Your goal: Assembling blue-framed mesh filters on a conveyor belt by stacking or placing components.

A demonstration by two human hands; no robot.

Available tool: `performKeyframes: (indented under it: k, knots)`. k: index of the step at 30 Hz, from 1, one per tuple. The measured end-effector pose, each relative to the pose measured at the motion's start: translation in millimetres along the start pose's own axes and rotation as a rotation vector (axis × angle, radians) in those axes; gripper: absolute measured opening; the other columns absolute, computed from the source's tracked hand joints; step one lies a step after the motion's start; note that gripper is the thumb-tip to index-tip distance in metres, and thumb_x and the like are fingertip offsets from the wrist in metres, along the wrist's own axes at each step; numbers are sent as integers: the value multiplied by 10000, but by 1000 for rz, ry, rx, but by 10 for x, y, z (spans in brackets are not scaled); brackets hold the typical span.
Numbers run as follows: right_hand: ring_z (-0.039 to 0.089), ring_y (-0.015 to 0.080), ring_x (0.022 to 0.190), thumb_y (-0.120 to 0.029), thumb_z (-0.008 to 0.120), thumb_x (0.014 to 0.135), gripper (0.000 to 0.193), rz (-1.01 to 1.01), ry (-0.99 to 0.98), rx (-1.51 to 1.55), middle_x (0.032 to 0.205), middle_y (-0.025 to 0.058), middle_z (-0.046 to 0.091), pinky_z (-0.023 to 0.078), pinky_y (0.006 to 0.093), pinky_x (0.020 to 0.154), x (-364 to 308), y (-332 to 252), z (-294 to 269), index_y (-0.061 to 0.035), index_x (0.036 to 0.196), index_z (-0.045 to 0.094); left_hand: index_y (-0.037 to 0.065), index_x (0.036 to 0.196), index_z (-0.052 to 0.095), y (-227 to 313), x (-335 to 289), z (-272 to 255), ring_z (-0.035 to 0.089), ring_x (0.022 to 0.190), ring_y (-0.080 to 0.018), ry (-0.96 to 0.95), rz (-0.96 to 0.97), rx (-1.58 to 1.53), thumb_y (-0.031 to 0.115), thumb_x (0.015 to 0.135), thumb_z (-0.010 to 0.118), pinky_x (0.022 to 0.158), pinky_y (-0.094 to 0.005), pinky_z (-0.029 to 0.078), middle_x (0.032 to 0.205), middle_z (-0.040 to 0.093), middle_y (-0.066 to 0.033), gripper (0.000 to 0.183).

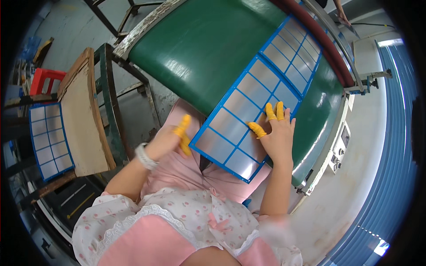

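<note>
A silvery-grey sheet with a blue printed grid (pixel 228 122) lies slanting across a green belt (pixel 191 57), its near corner jutting over the edge above my lap. My right hand (pixel 277 133) rests on this sheet with fingers spread, yellow finger cots on the thumb and two fingers. Just off the sheet's left corner is my left hand (pixel 171 137), with yellow cots on its fingers. The fingers there look stretched out, holding nothing I can see. A second gridded sheet (pixel 295 44) lies beyond the first, partly under the dark red roller (pixel 328 48).
To my left, another blue-gridded sheet (pixel 51 139) lies beside a brown board (pixel 84 119) on a metal frame. A red plastic stool (pixel 44 80) stands behind it. Control knobs (pixel 339 155) sit on the machine's right side. At the far end, another person's hand (pixel 344 20) shows.
</note>
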State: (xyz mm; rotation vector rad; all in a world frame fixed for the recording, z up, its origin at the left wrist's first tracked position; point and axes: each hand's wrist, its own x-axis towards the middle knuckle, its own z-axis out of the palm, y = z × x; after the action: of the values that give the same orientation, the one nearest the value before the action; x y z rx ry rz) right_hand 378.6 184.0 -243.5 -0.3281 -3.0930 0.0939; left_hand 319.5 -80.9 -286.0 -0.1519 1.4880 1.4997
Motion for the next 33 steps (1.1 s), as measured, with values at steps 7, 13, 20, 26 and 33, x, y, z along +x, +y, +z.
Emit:
performKeyframes:
  k: [7,13,20,26,33]
  knots:
    - [286,387,1171,-424,632,664,614,59,-48,-96,1211,221,384,168,488,970,91,74,19,-70,1141,477,18,904,554,-235,-986,-2232,569,813,-206,1361,326,574,211,798,469,720,-311,435,885,580,-125,236]
    - [278,374,1180,-372,657,657,606,78,-83,-96,1211,214,387,164,485,973,193,93,21,-74,1151,469,51,1066,510,-670,-2142,-3044,409,1074,-325,2109,-716,1146,410,810,421,867,-486,310,1102,486,-186,449]
    - [276,356,1186,-297,658,672,557,106,-107,-114,1202,201,401,156,496,972,286,169,12,-73,1146,472,70,1081,509,-1286,-2293,-3437,394,1079,-345,2151,-776,1236,410,813,411,885,-519,262,1110,484,-174,444]
    - [267,343,1195,-302,644,691,527,131,-118,-102,1169,195,435,148,518,966,367,226,28,-67,1134,481,72,1020,554,-1109,-2368,-3443,441,1025,-332,2127,-769,1020,397,794,441,853,-507,291,1072,508,-169,412]
    - [262,320,1203,-310,638,697,496,148,-82,-59,1100,179,494,140,528,965,431,285,40,-68,1109,504,83,1089,497,-811,-2368,-3139,472,1000,-323,2159,-638,1037,372,800,446,819,-482,340,1070,520,-138,412]
